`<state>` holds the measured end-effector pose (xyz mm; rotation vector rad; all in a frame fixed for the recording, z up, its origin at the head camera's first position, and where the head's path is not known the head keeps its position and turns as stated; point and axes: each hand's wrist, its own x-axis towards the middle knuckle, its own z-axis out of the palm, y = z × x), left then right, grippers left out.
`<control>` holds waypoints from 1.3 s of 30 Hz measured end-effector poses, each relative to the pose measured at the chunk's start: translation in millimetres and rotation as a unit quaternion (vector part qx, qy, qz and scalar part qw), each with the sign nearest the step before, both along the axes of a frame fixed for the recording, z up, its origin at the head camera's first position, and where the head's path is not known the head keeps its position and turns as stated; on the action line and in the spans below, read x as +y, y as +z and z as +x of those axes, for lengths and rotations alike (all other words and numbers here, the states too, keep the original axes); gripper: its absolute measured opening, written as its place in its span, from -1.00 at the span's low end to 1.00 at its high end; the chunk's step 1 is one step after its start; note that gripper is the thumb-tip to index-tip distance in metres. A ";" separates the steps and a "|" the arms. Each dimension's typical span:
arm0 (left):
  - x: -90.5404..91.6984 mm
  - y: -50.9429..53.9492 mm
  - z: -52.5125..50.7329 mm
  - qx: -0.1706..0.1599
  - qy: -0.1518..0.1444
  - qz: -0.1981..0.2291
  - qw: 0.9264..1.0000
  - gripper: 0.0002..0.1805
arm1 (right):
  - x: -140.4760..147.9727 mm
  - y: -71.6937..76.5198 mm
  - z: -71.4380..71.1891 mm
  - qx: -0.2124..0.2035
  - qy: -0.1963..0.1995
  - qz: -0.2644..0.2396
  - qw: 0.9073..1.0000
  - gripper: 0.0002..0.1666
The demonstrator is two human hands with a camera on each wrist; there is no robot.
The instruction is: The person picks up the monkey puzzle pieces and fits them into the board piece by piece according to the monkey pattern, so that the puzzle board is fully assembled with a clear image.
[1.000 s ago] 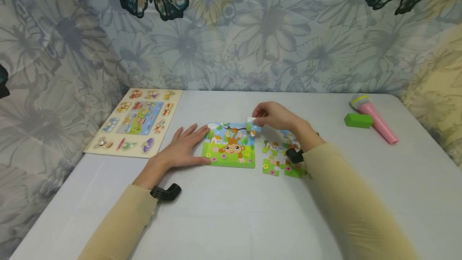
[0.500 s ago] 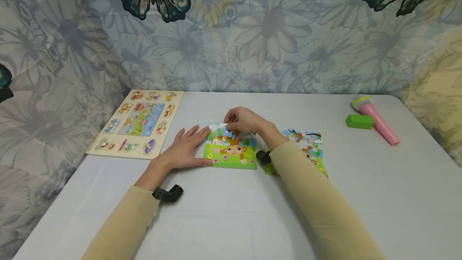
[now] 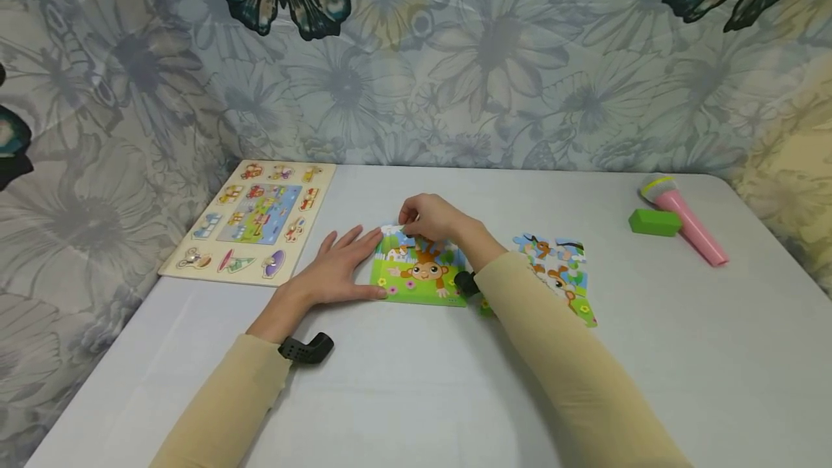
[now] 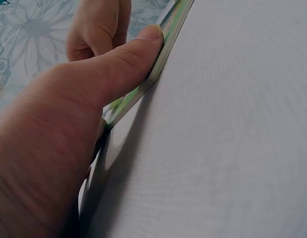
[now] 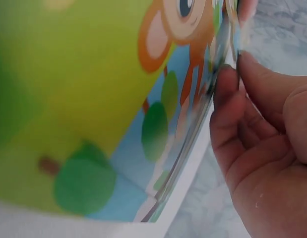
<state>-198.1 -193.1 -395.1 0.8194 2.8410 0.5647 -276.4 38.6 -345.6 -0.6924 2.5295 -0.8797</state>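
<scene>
The monkey picture board (image 3: 416, 287) lies flat on the table at centre. My left hand (image 3: 334, 269) rests at its left edge with fingers spread; in the left wrist view the thumb of the left hand (image 4: 79, 94) presses on the board's rim (image 4: 165, 54). Over the board's upper left part, my right hand (image 3: 432, 219) pinches a puzzle piece, mostly hidden by the fingers. The right wrist view shows the right hand (image 5: 262, 119) with thumb and finger pinching the piece's thin edge, close to the board (image 5: 93, 124). Several puzzle pieces (image 3: 575, 280) lie right of the board, partly under the right forearm.
A wooden peg puzzle (image 3: 243, 222) lies at the back left of the table (image 3: 403, 396). At the back right are a green block (image 3: 655, 222) and a pink toy microphone (image 3: 695, 230). A patterned cloth (image 3: 455, 92) hangs behind the table.
My right hand has carried the piece leftward from the board's upper right corner to its upper left, and the piece now sits lower against the board. My left hand has stayed at the left edge.
</scene>
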 end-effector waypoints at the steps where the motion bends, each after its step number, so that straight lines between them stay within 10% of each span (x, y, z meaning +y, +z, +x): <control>1: 0.4 0.3 0.2 0.000 0.000 0.001 1.000 0.20 | -0.9 0.2 0.2 0.005 0.001 0.006 1.000 -0.90; 8: 1.7 -0.4 -0.4 0.002 -0.004 -0.003 1.000 0.19 | 0.6 1.2 1.3 0.037 0.005 0.033 0.999 -0.87; 18: 1.9 1.2 -1.5 0.001 -0.004 -0.004 1.000 0.18 | 13.2 2.2 1.9 -0.039 0.021 0.021 0.999 -0.72; 39: 1.2 0.7 0.3 0.009 -0.004 0.004 1.000 0.17 | -5.8 3.1 10.5 0.081 0.082 0.120 0.986 -0.69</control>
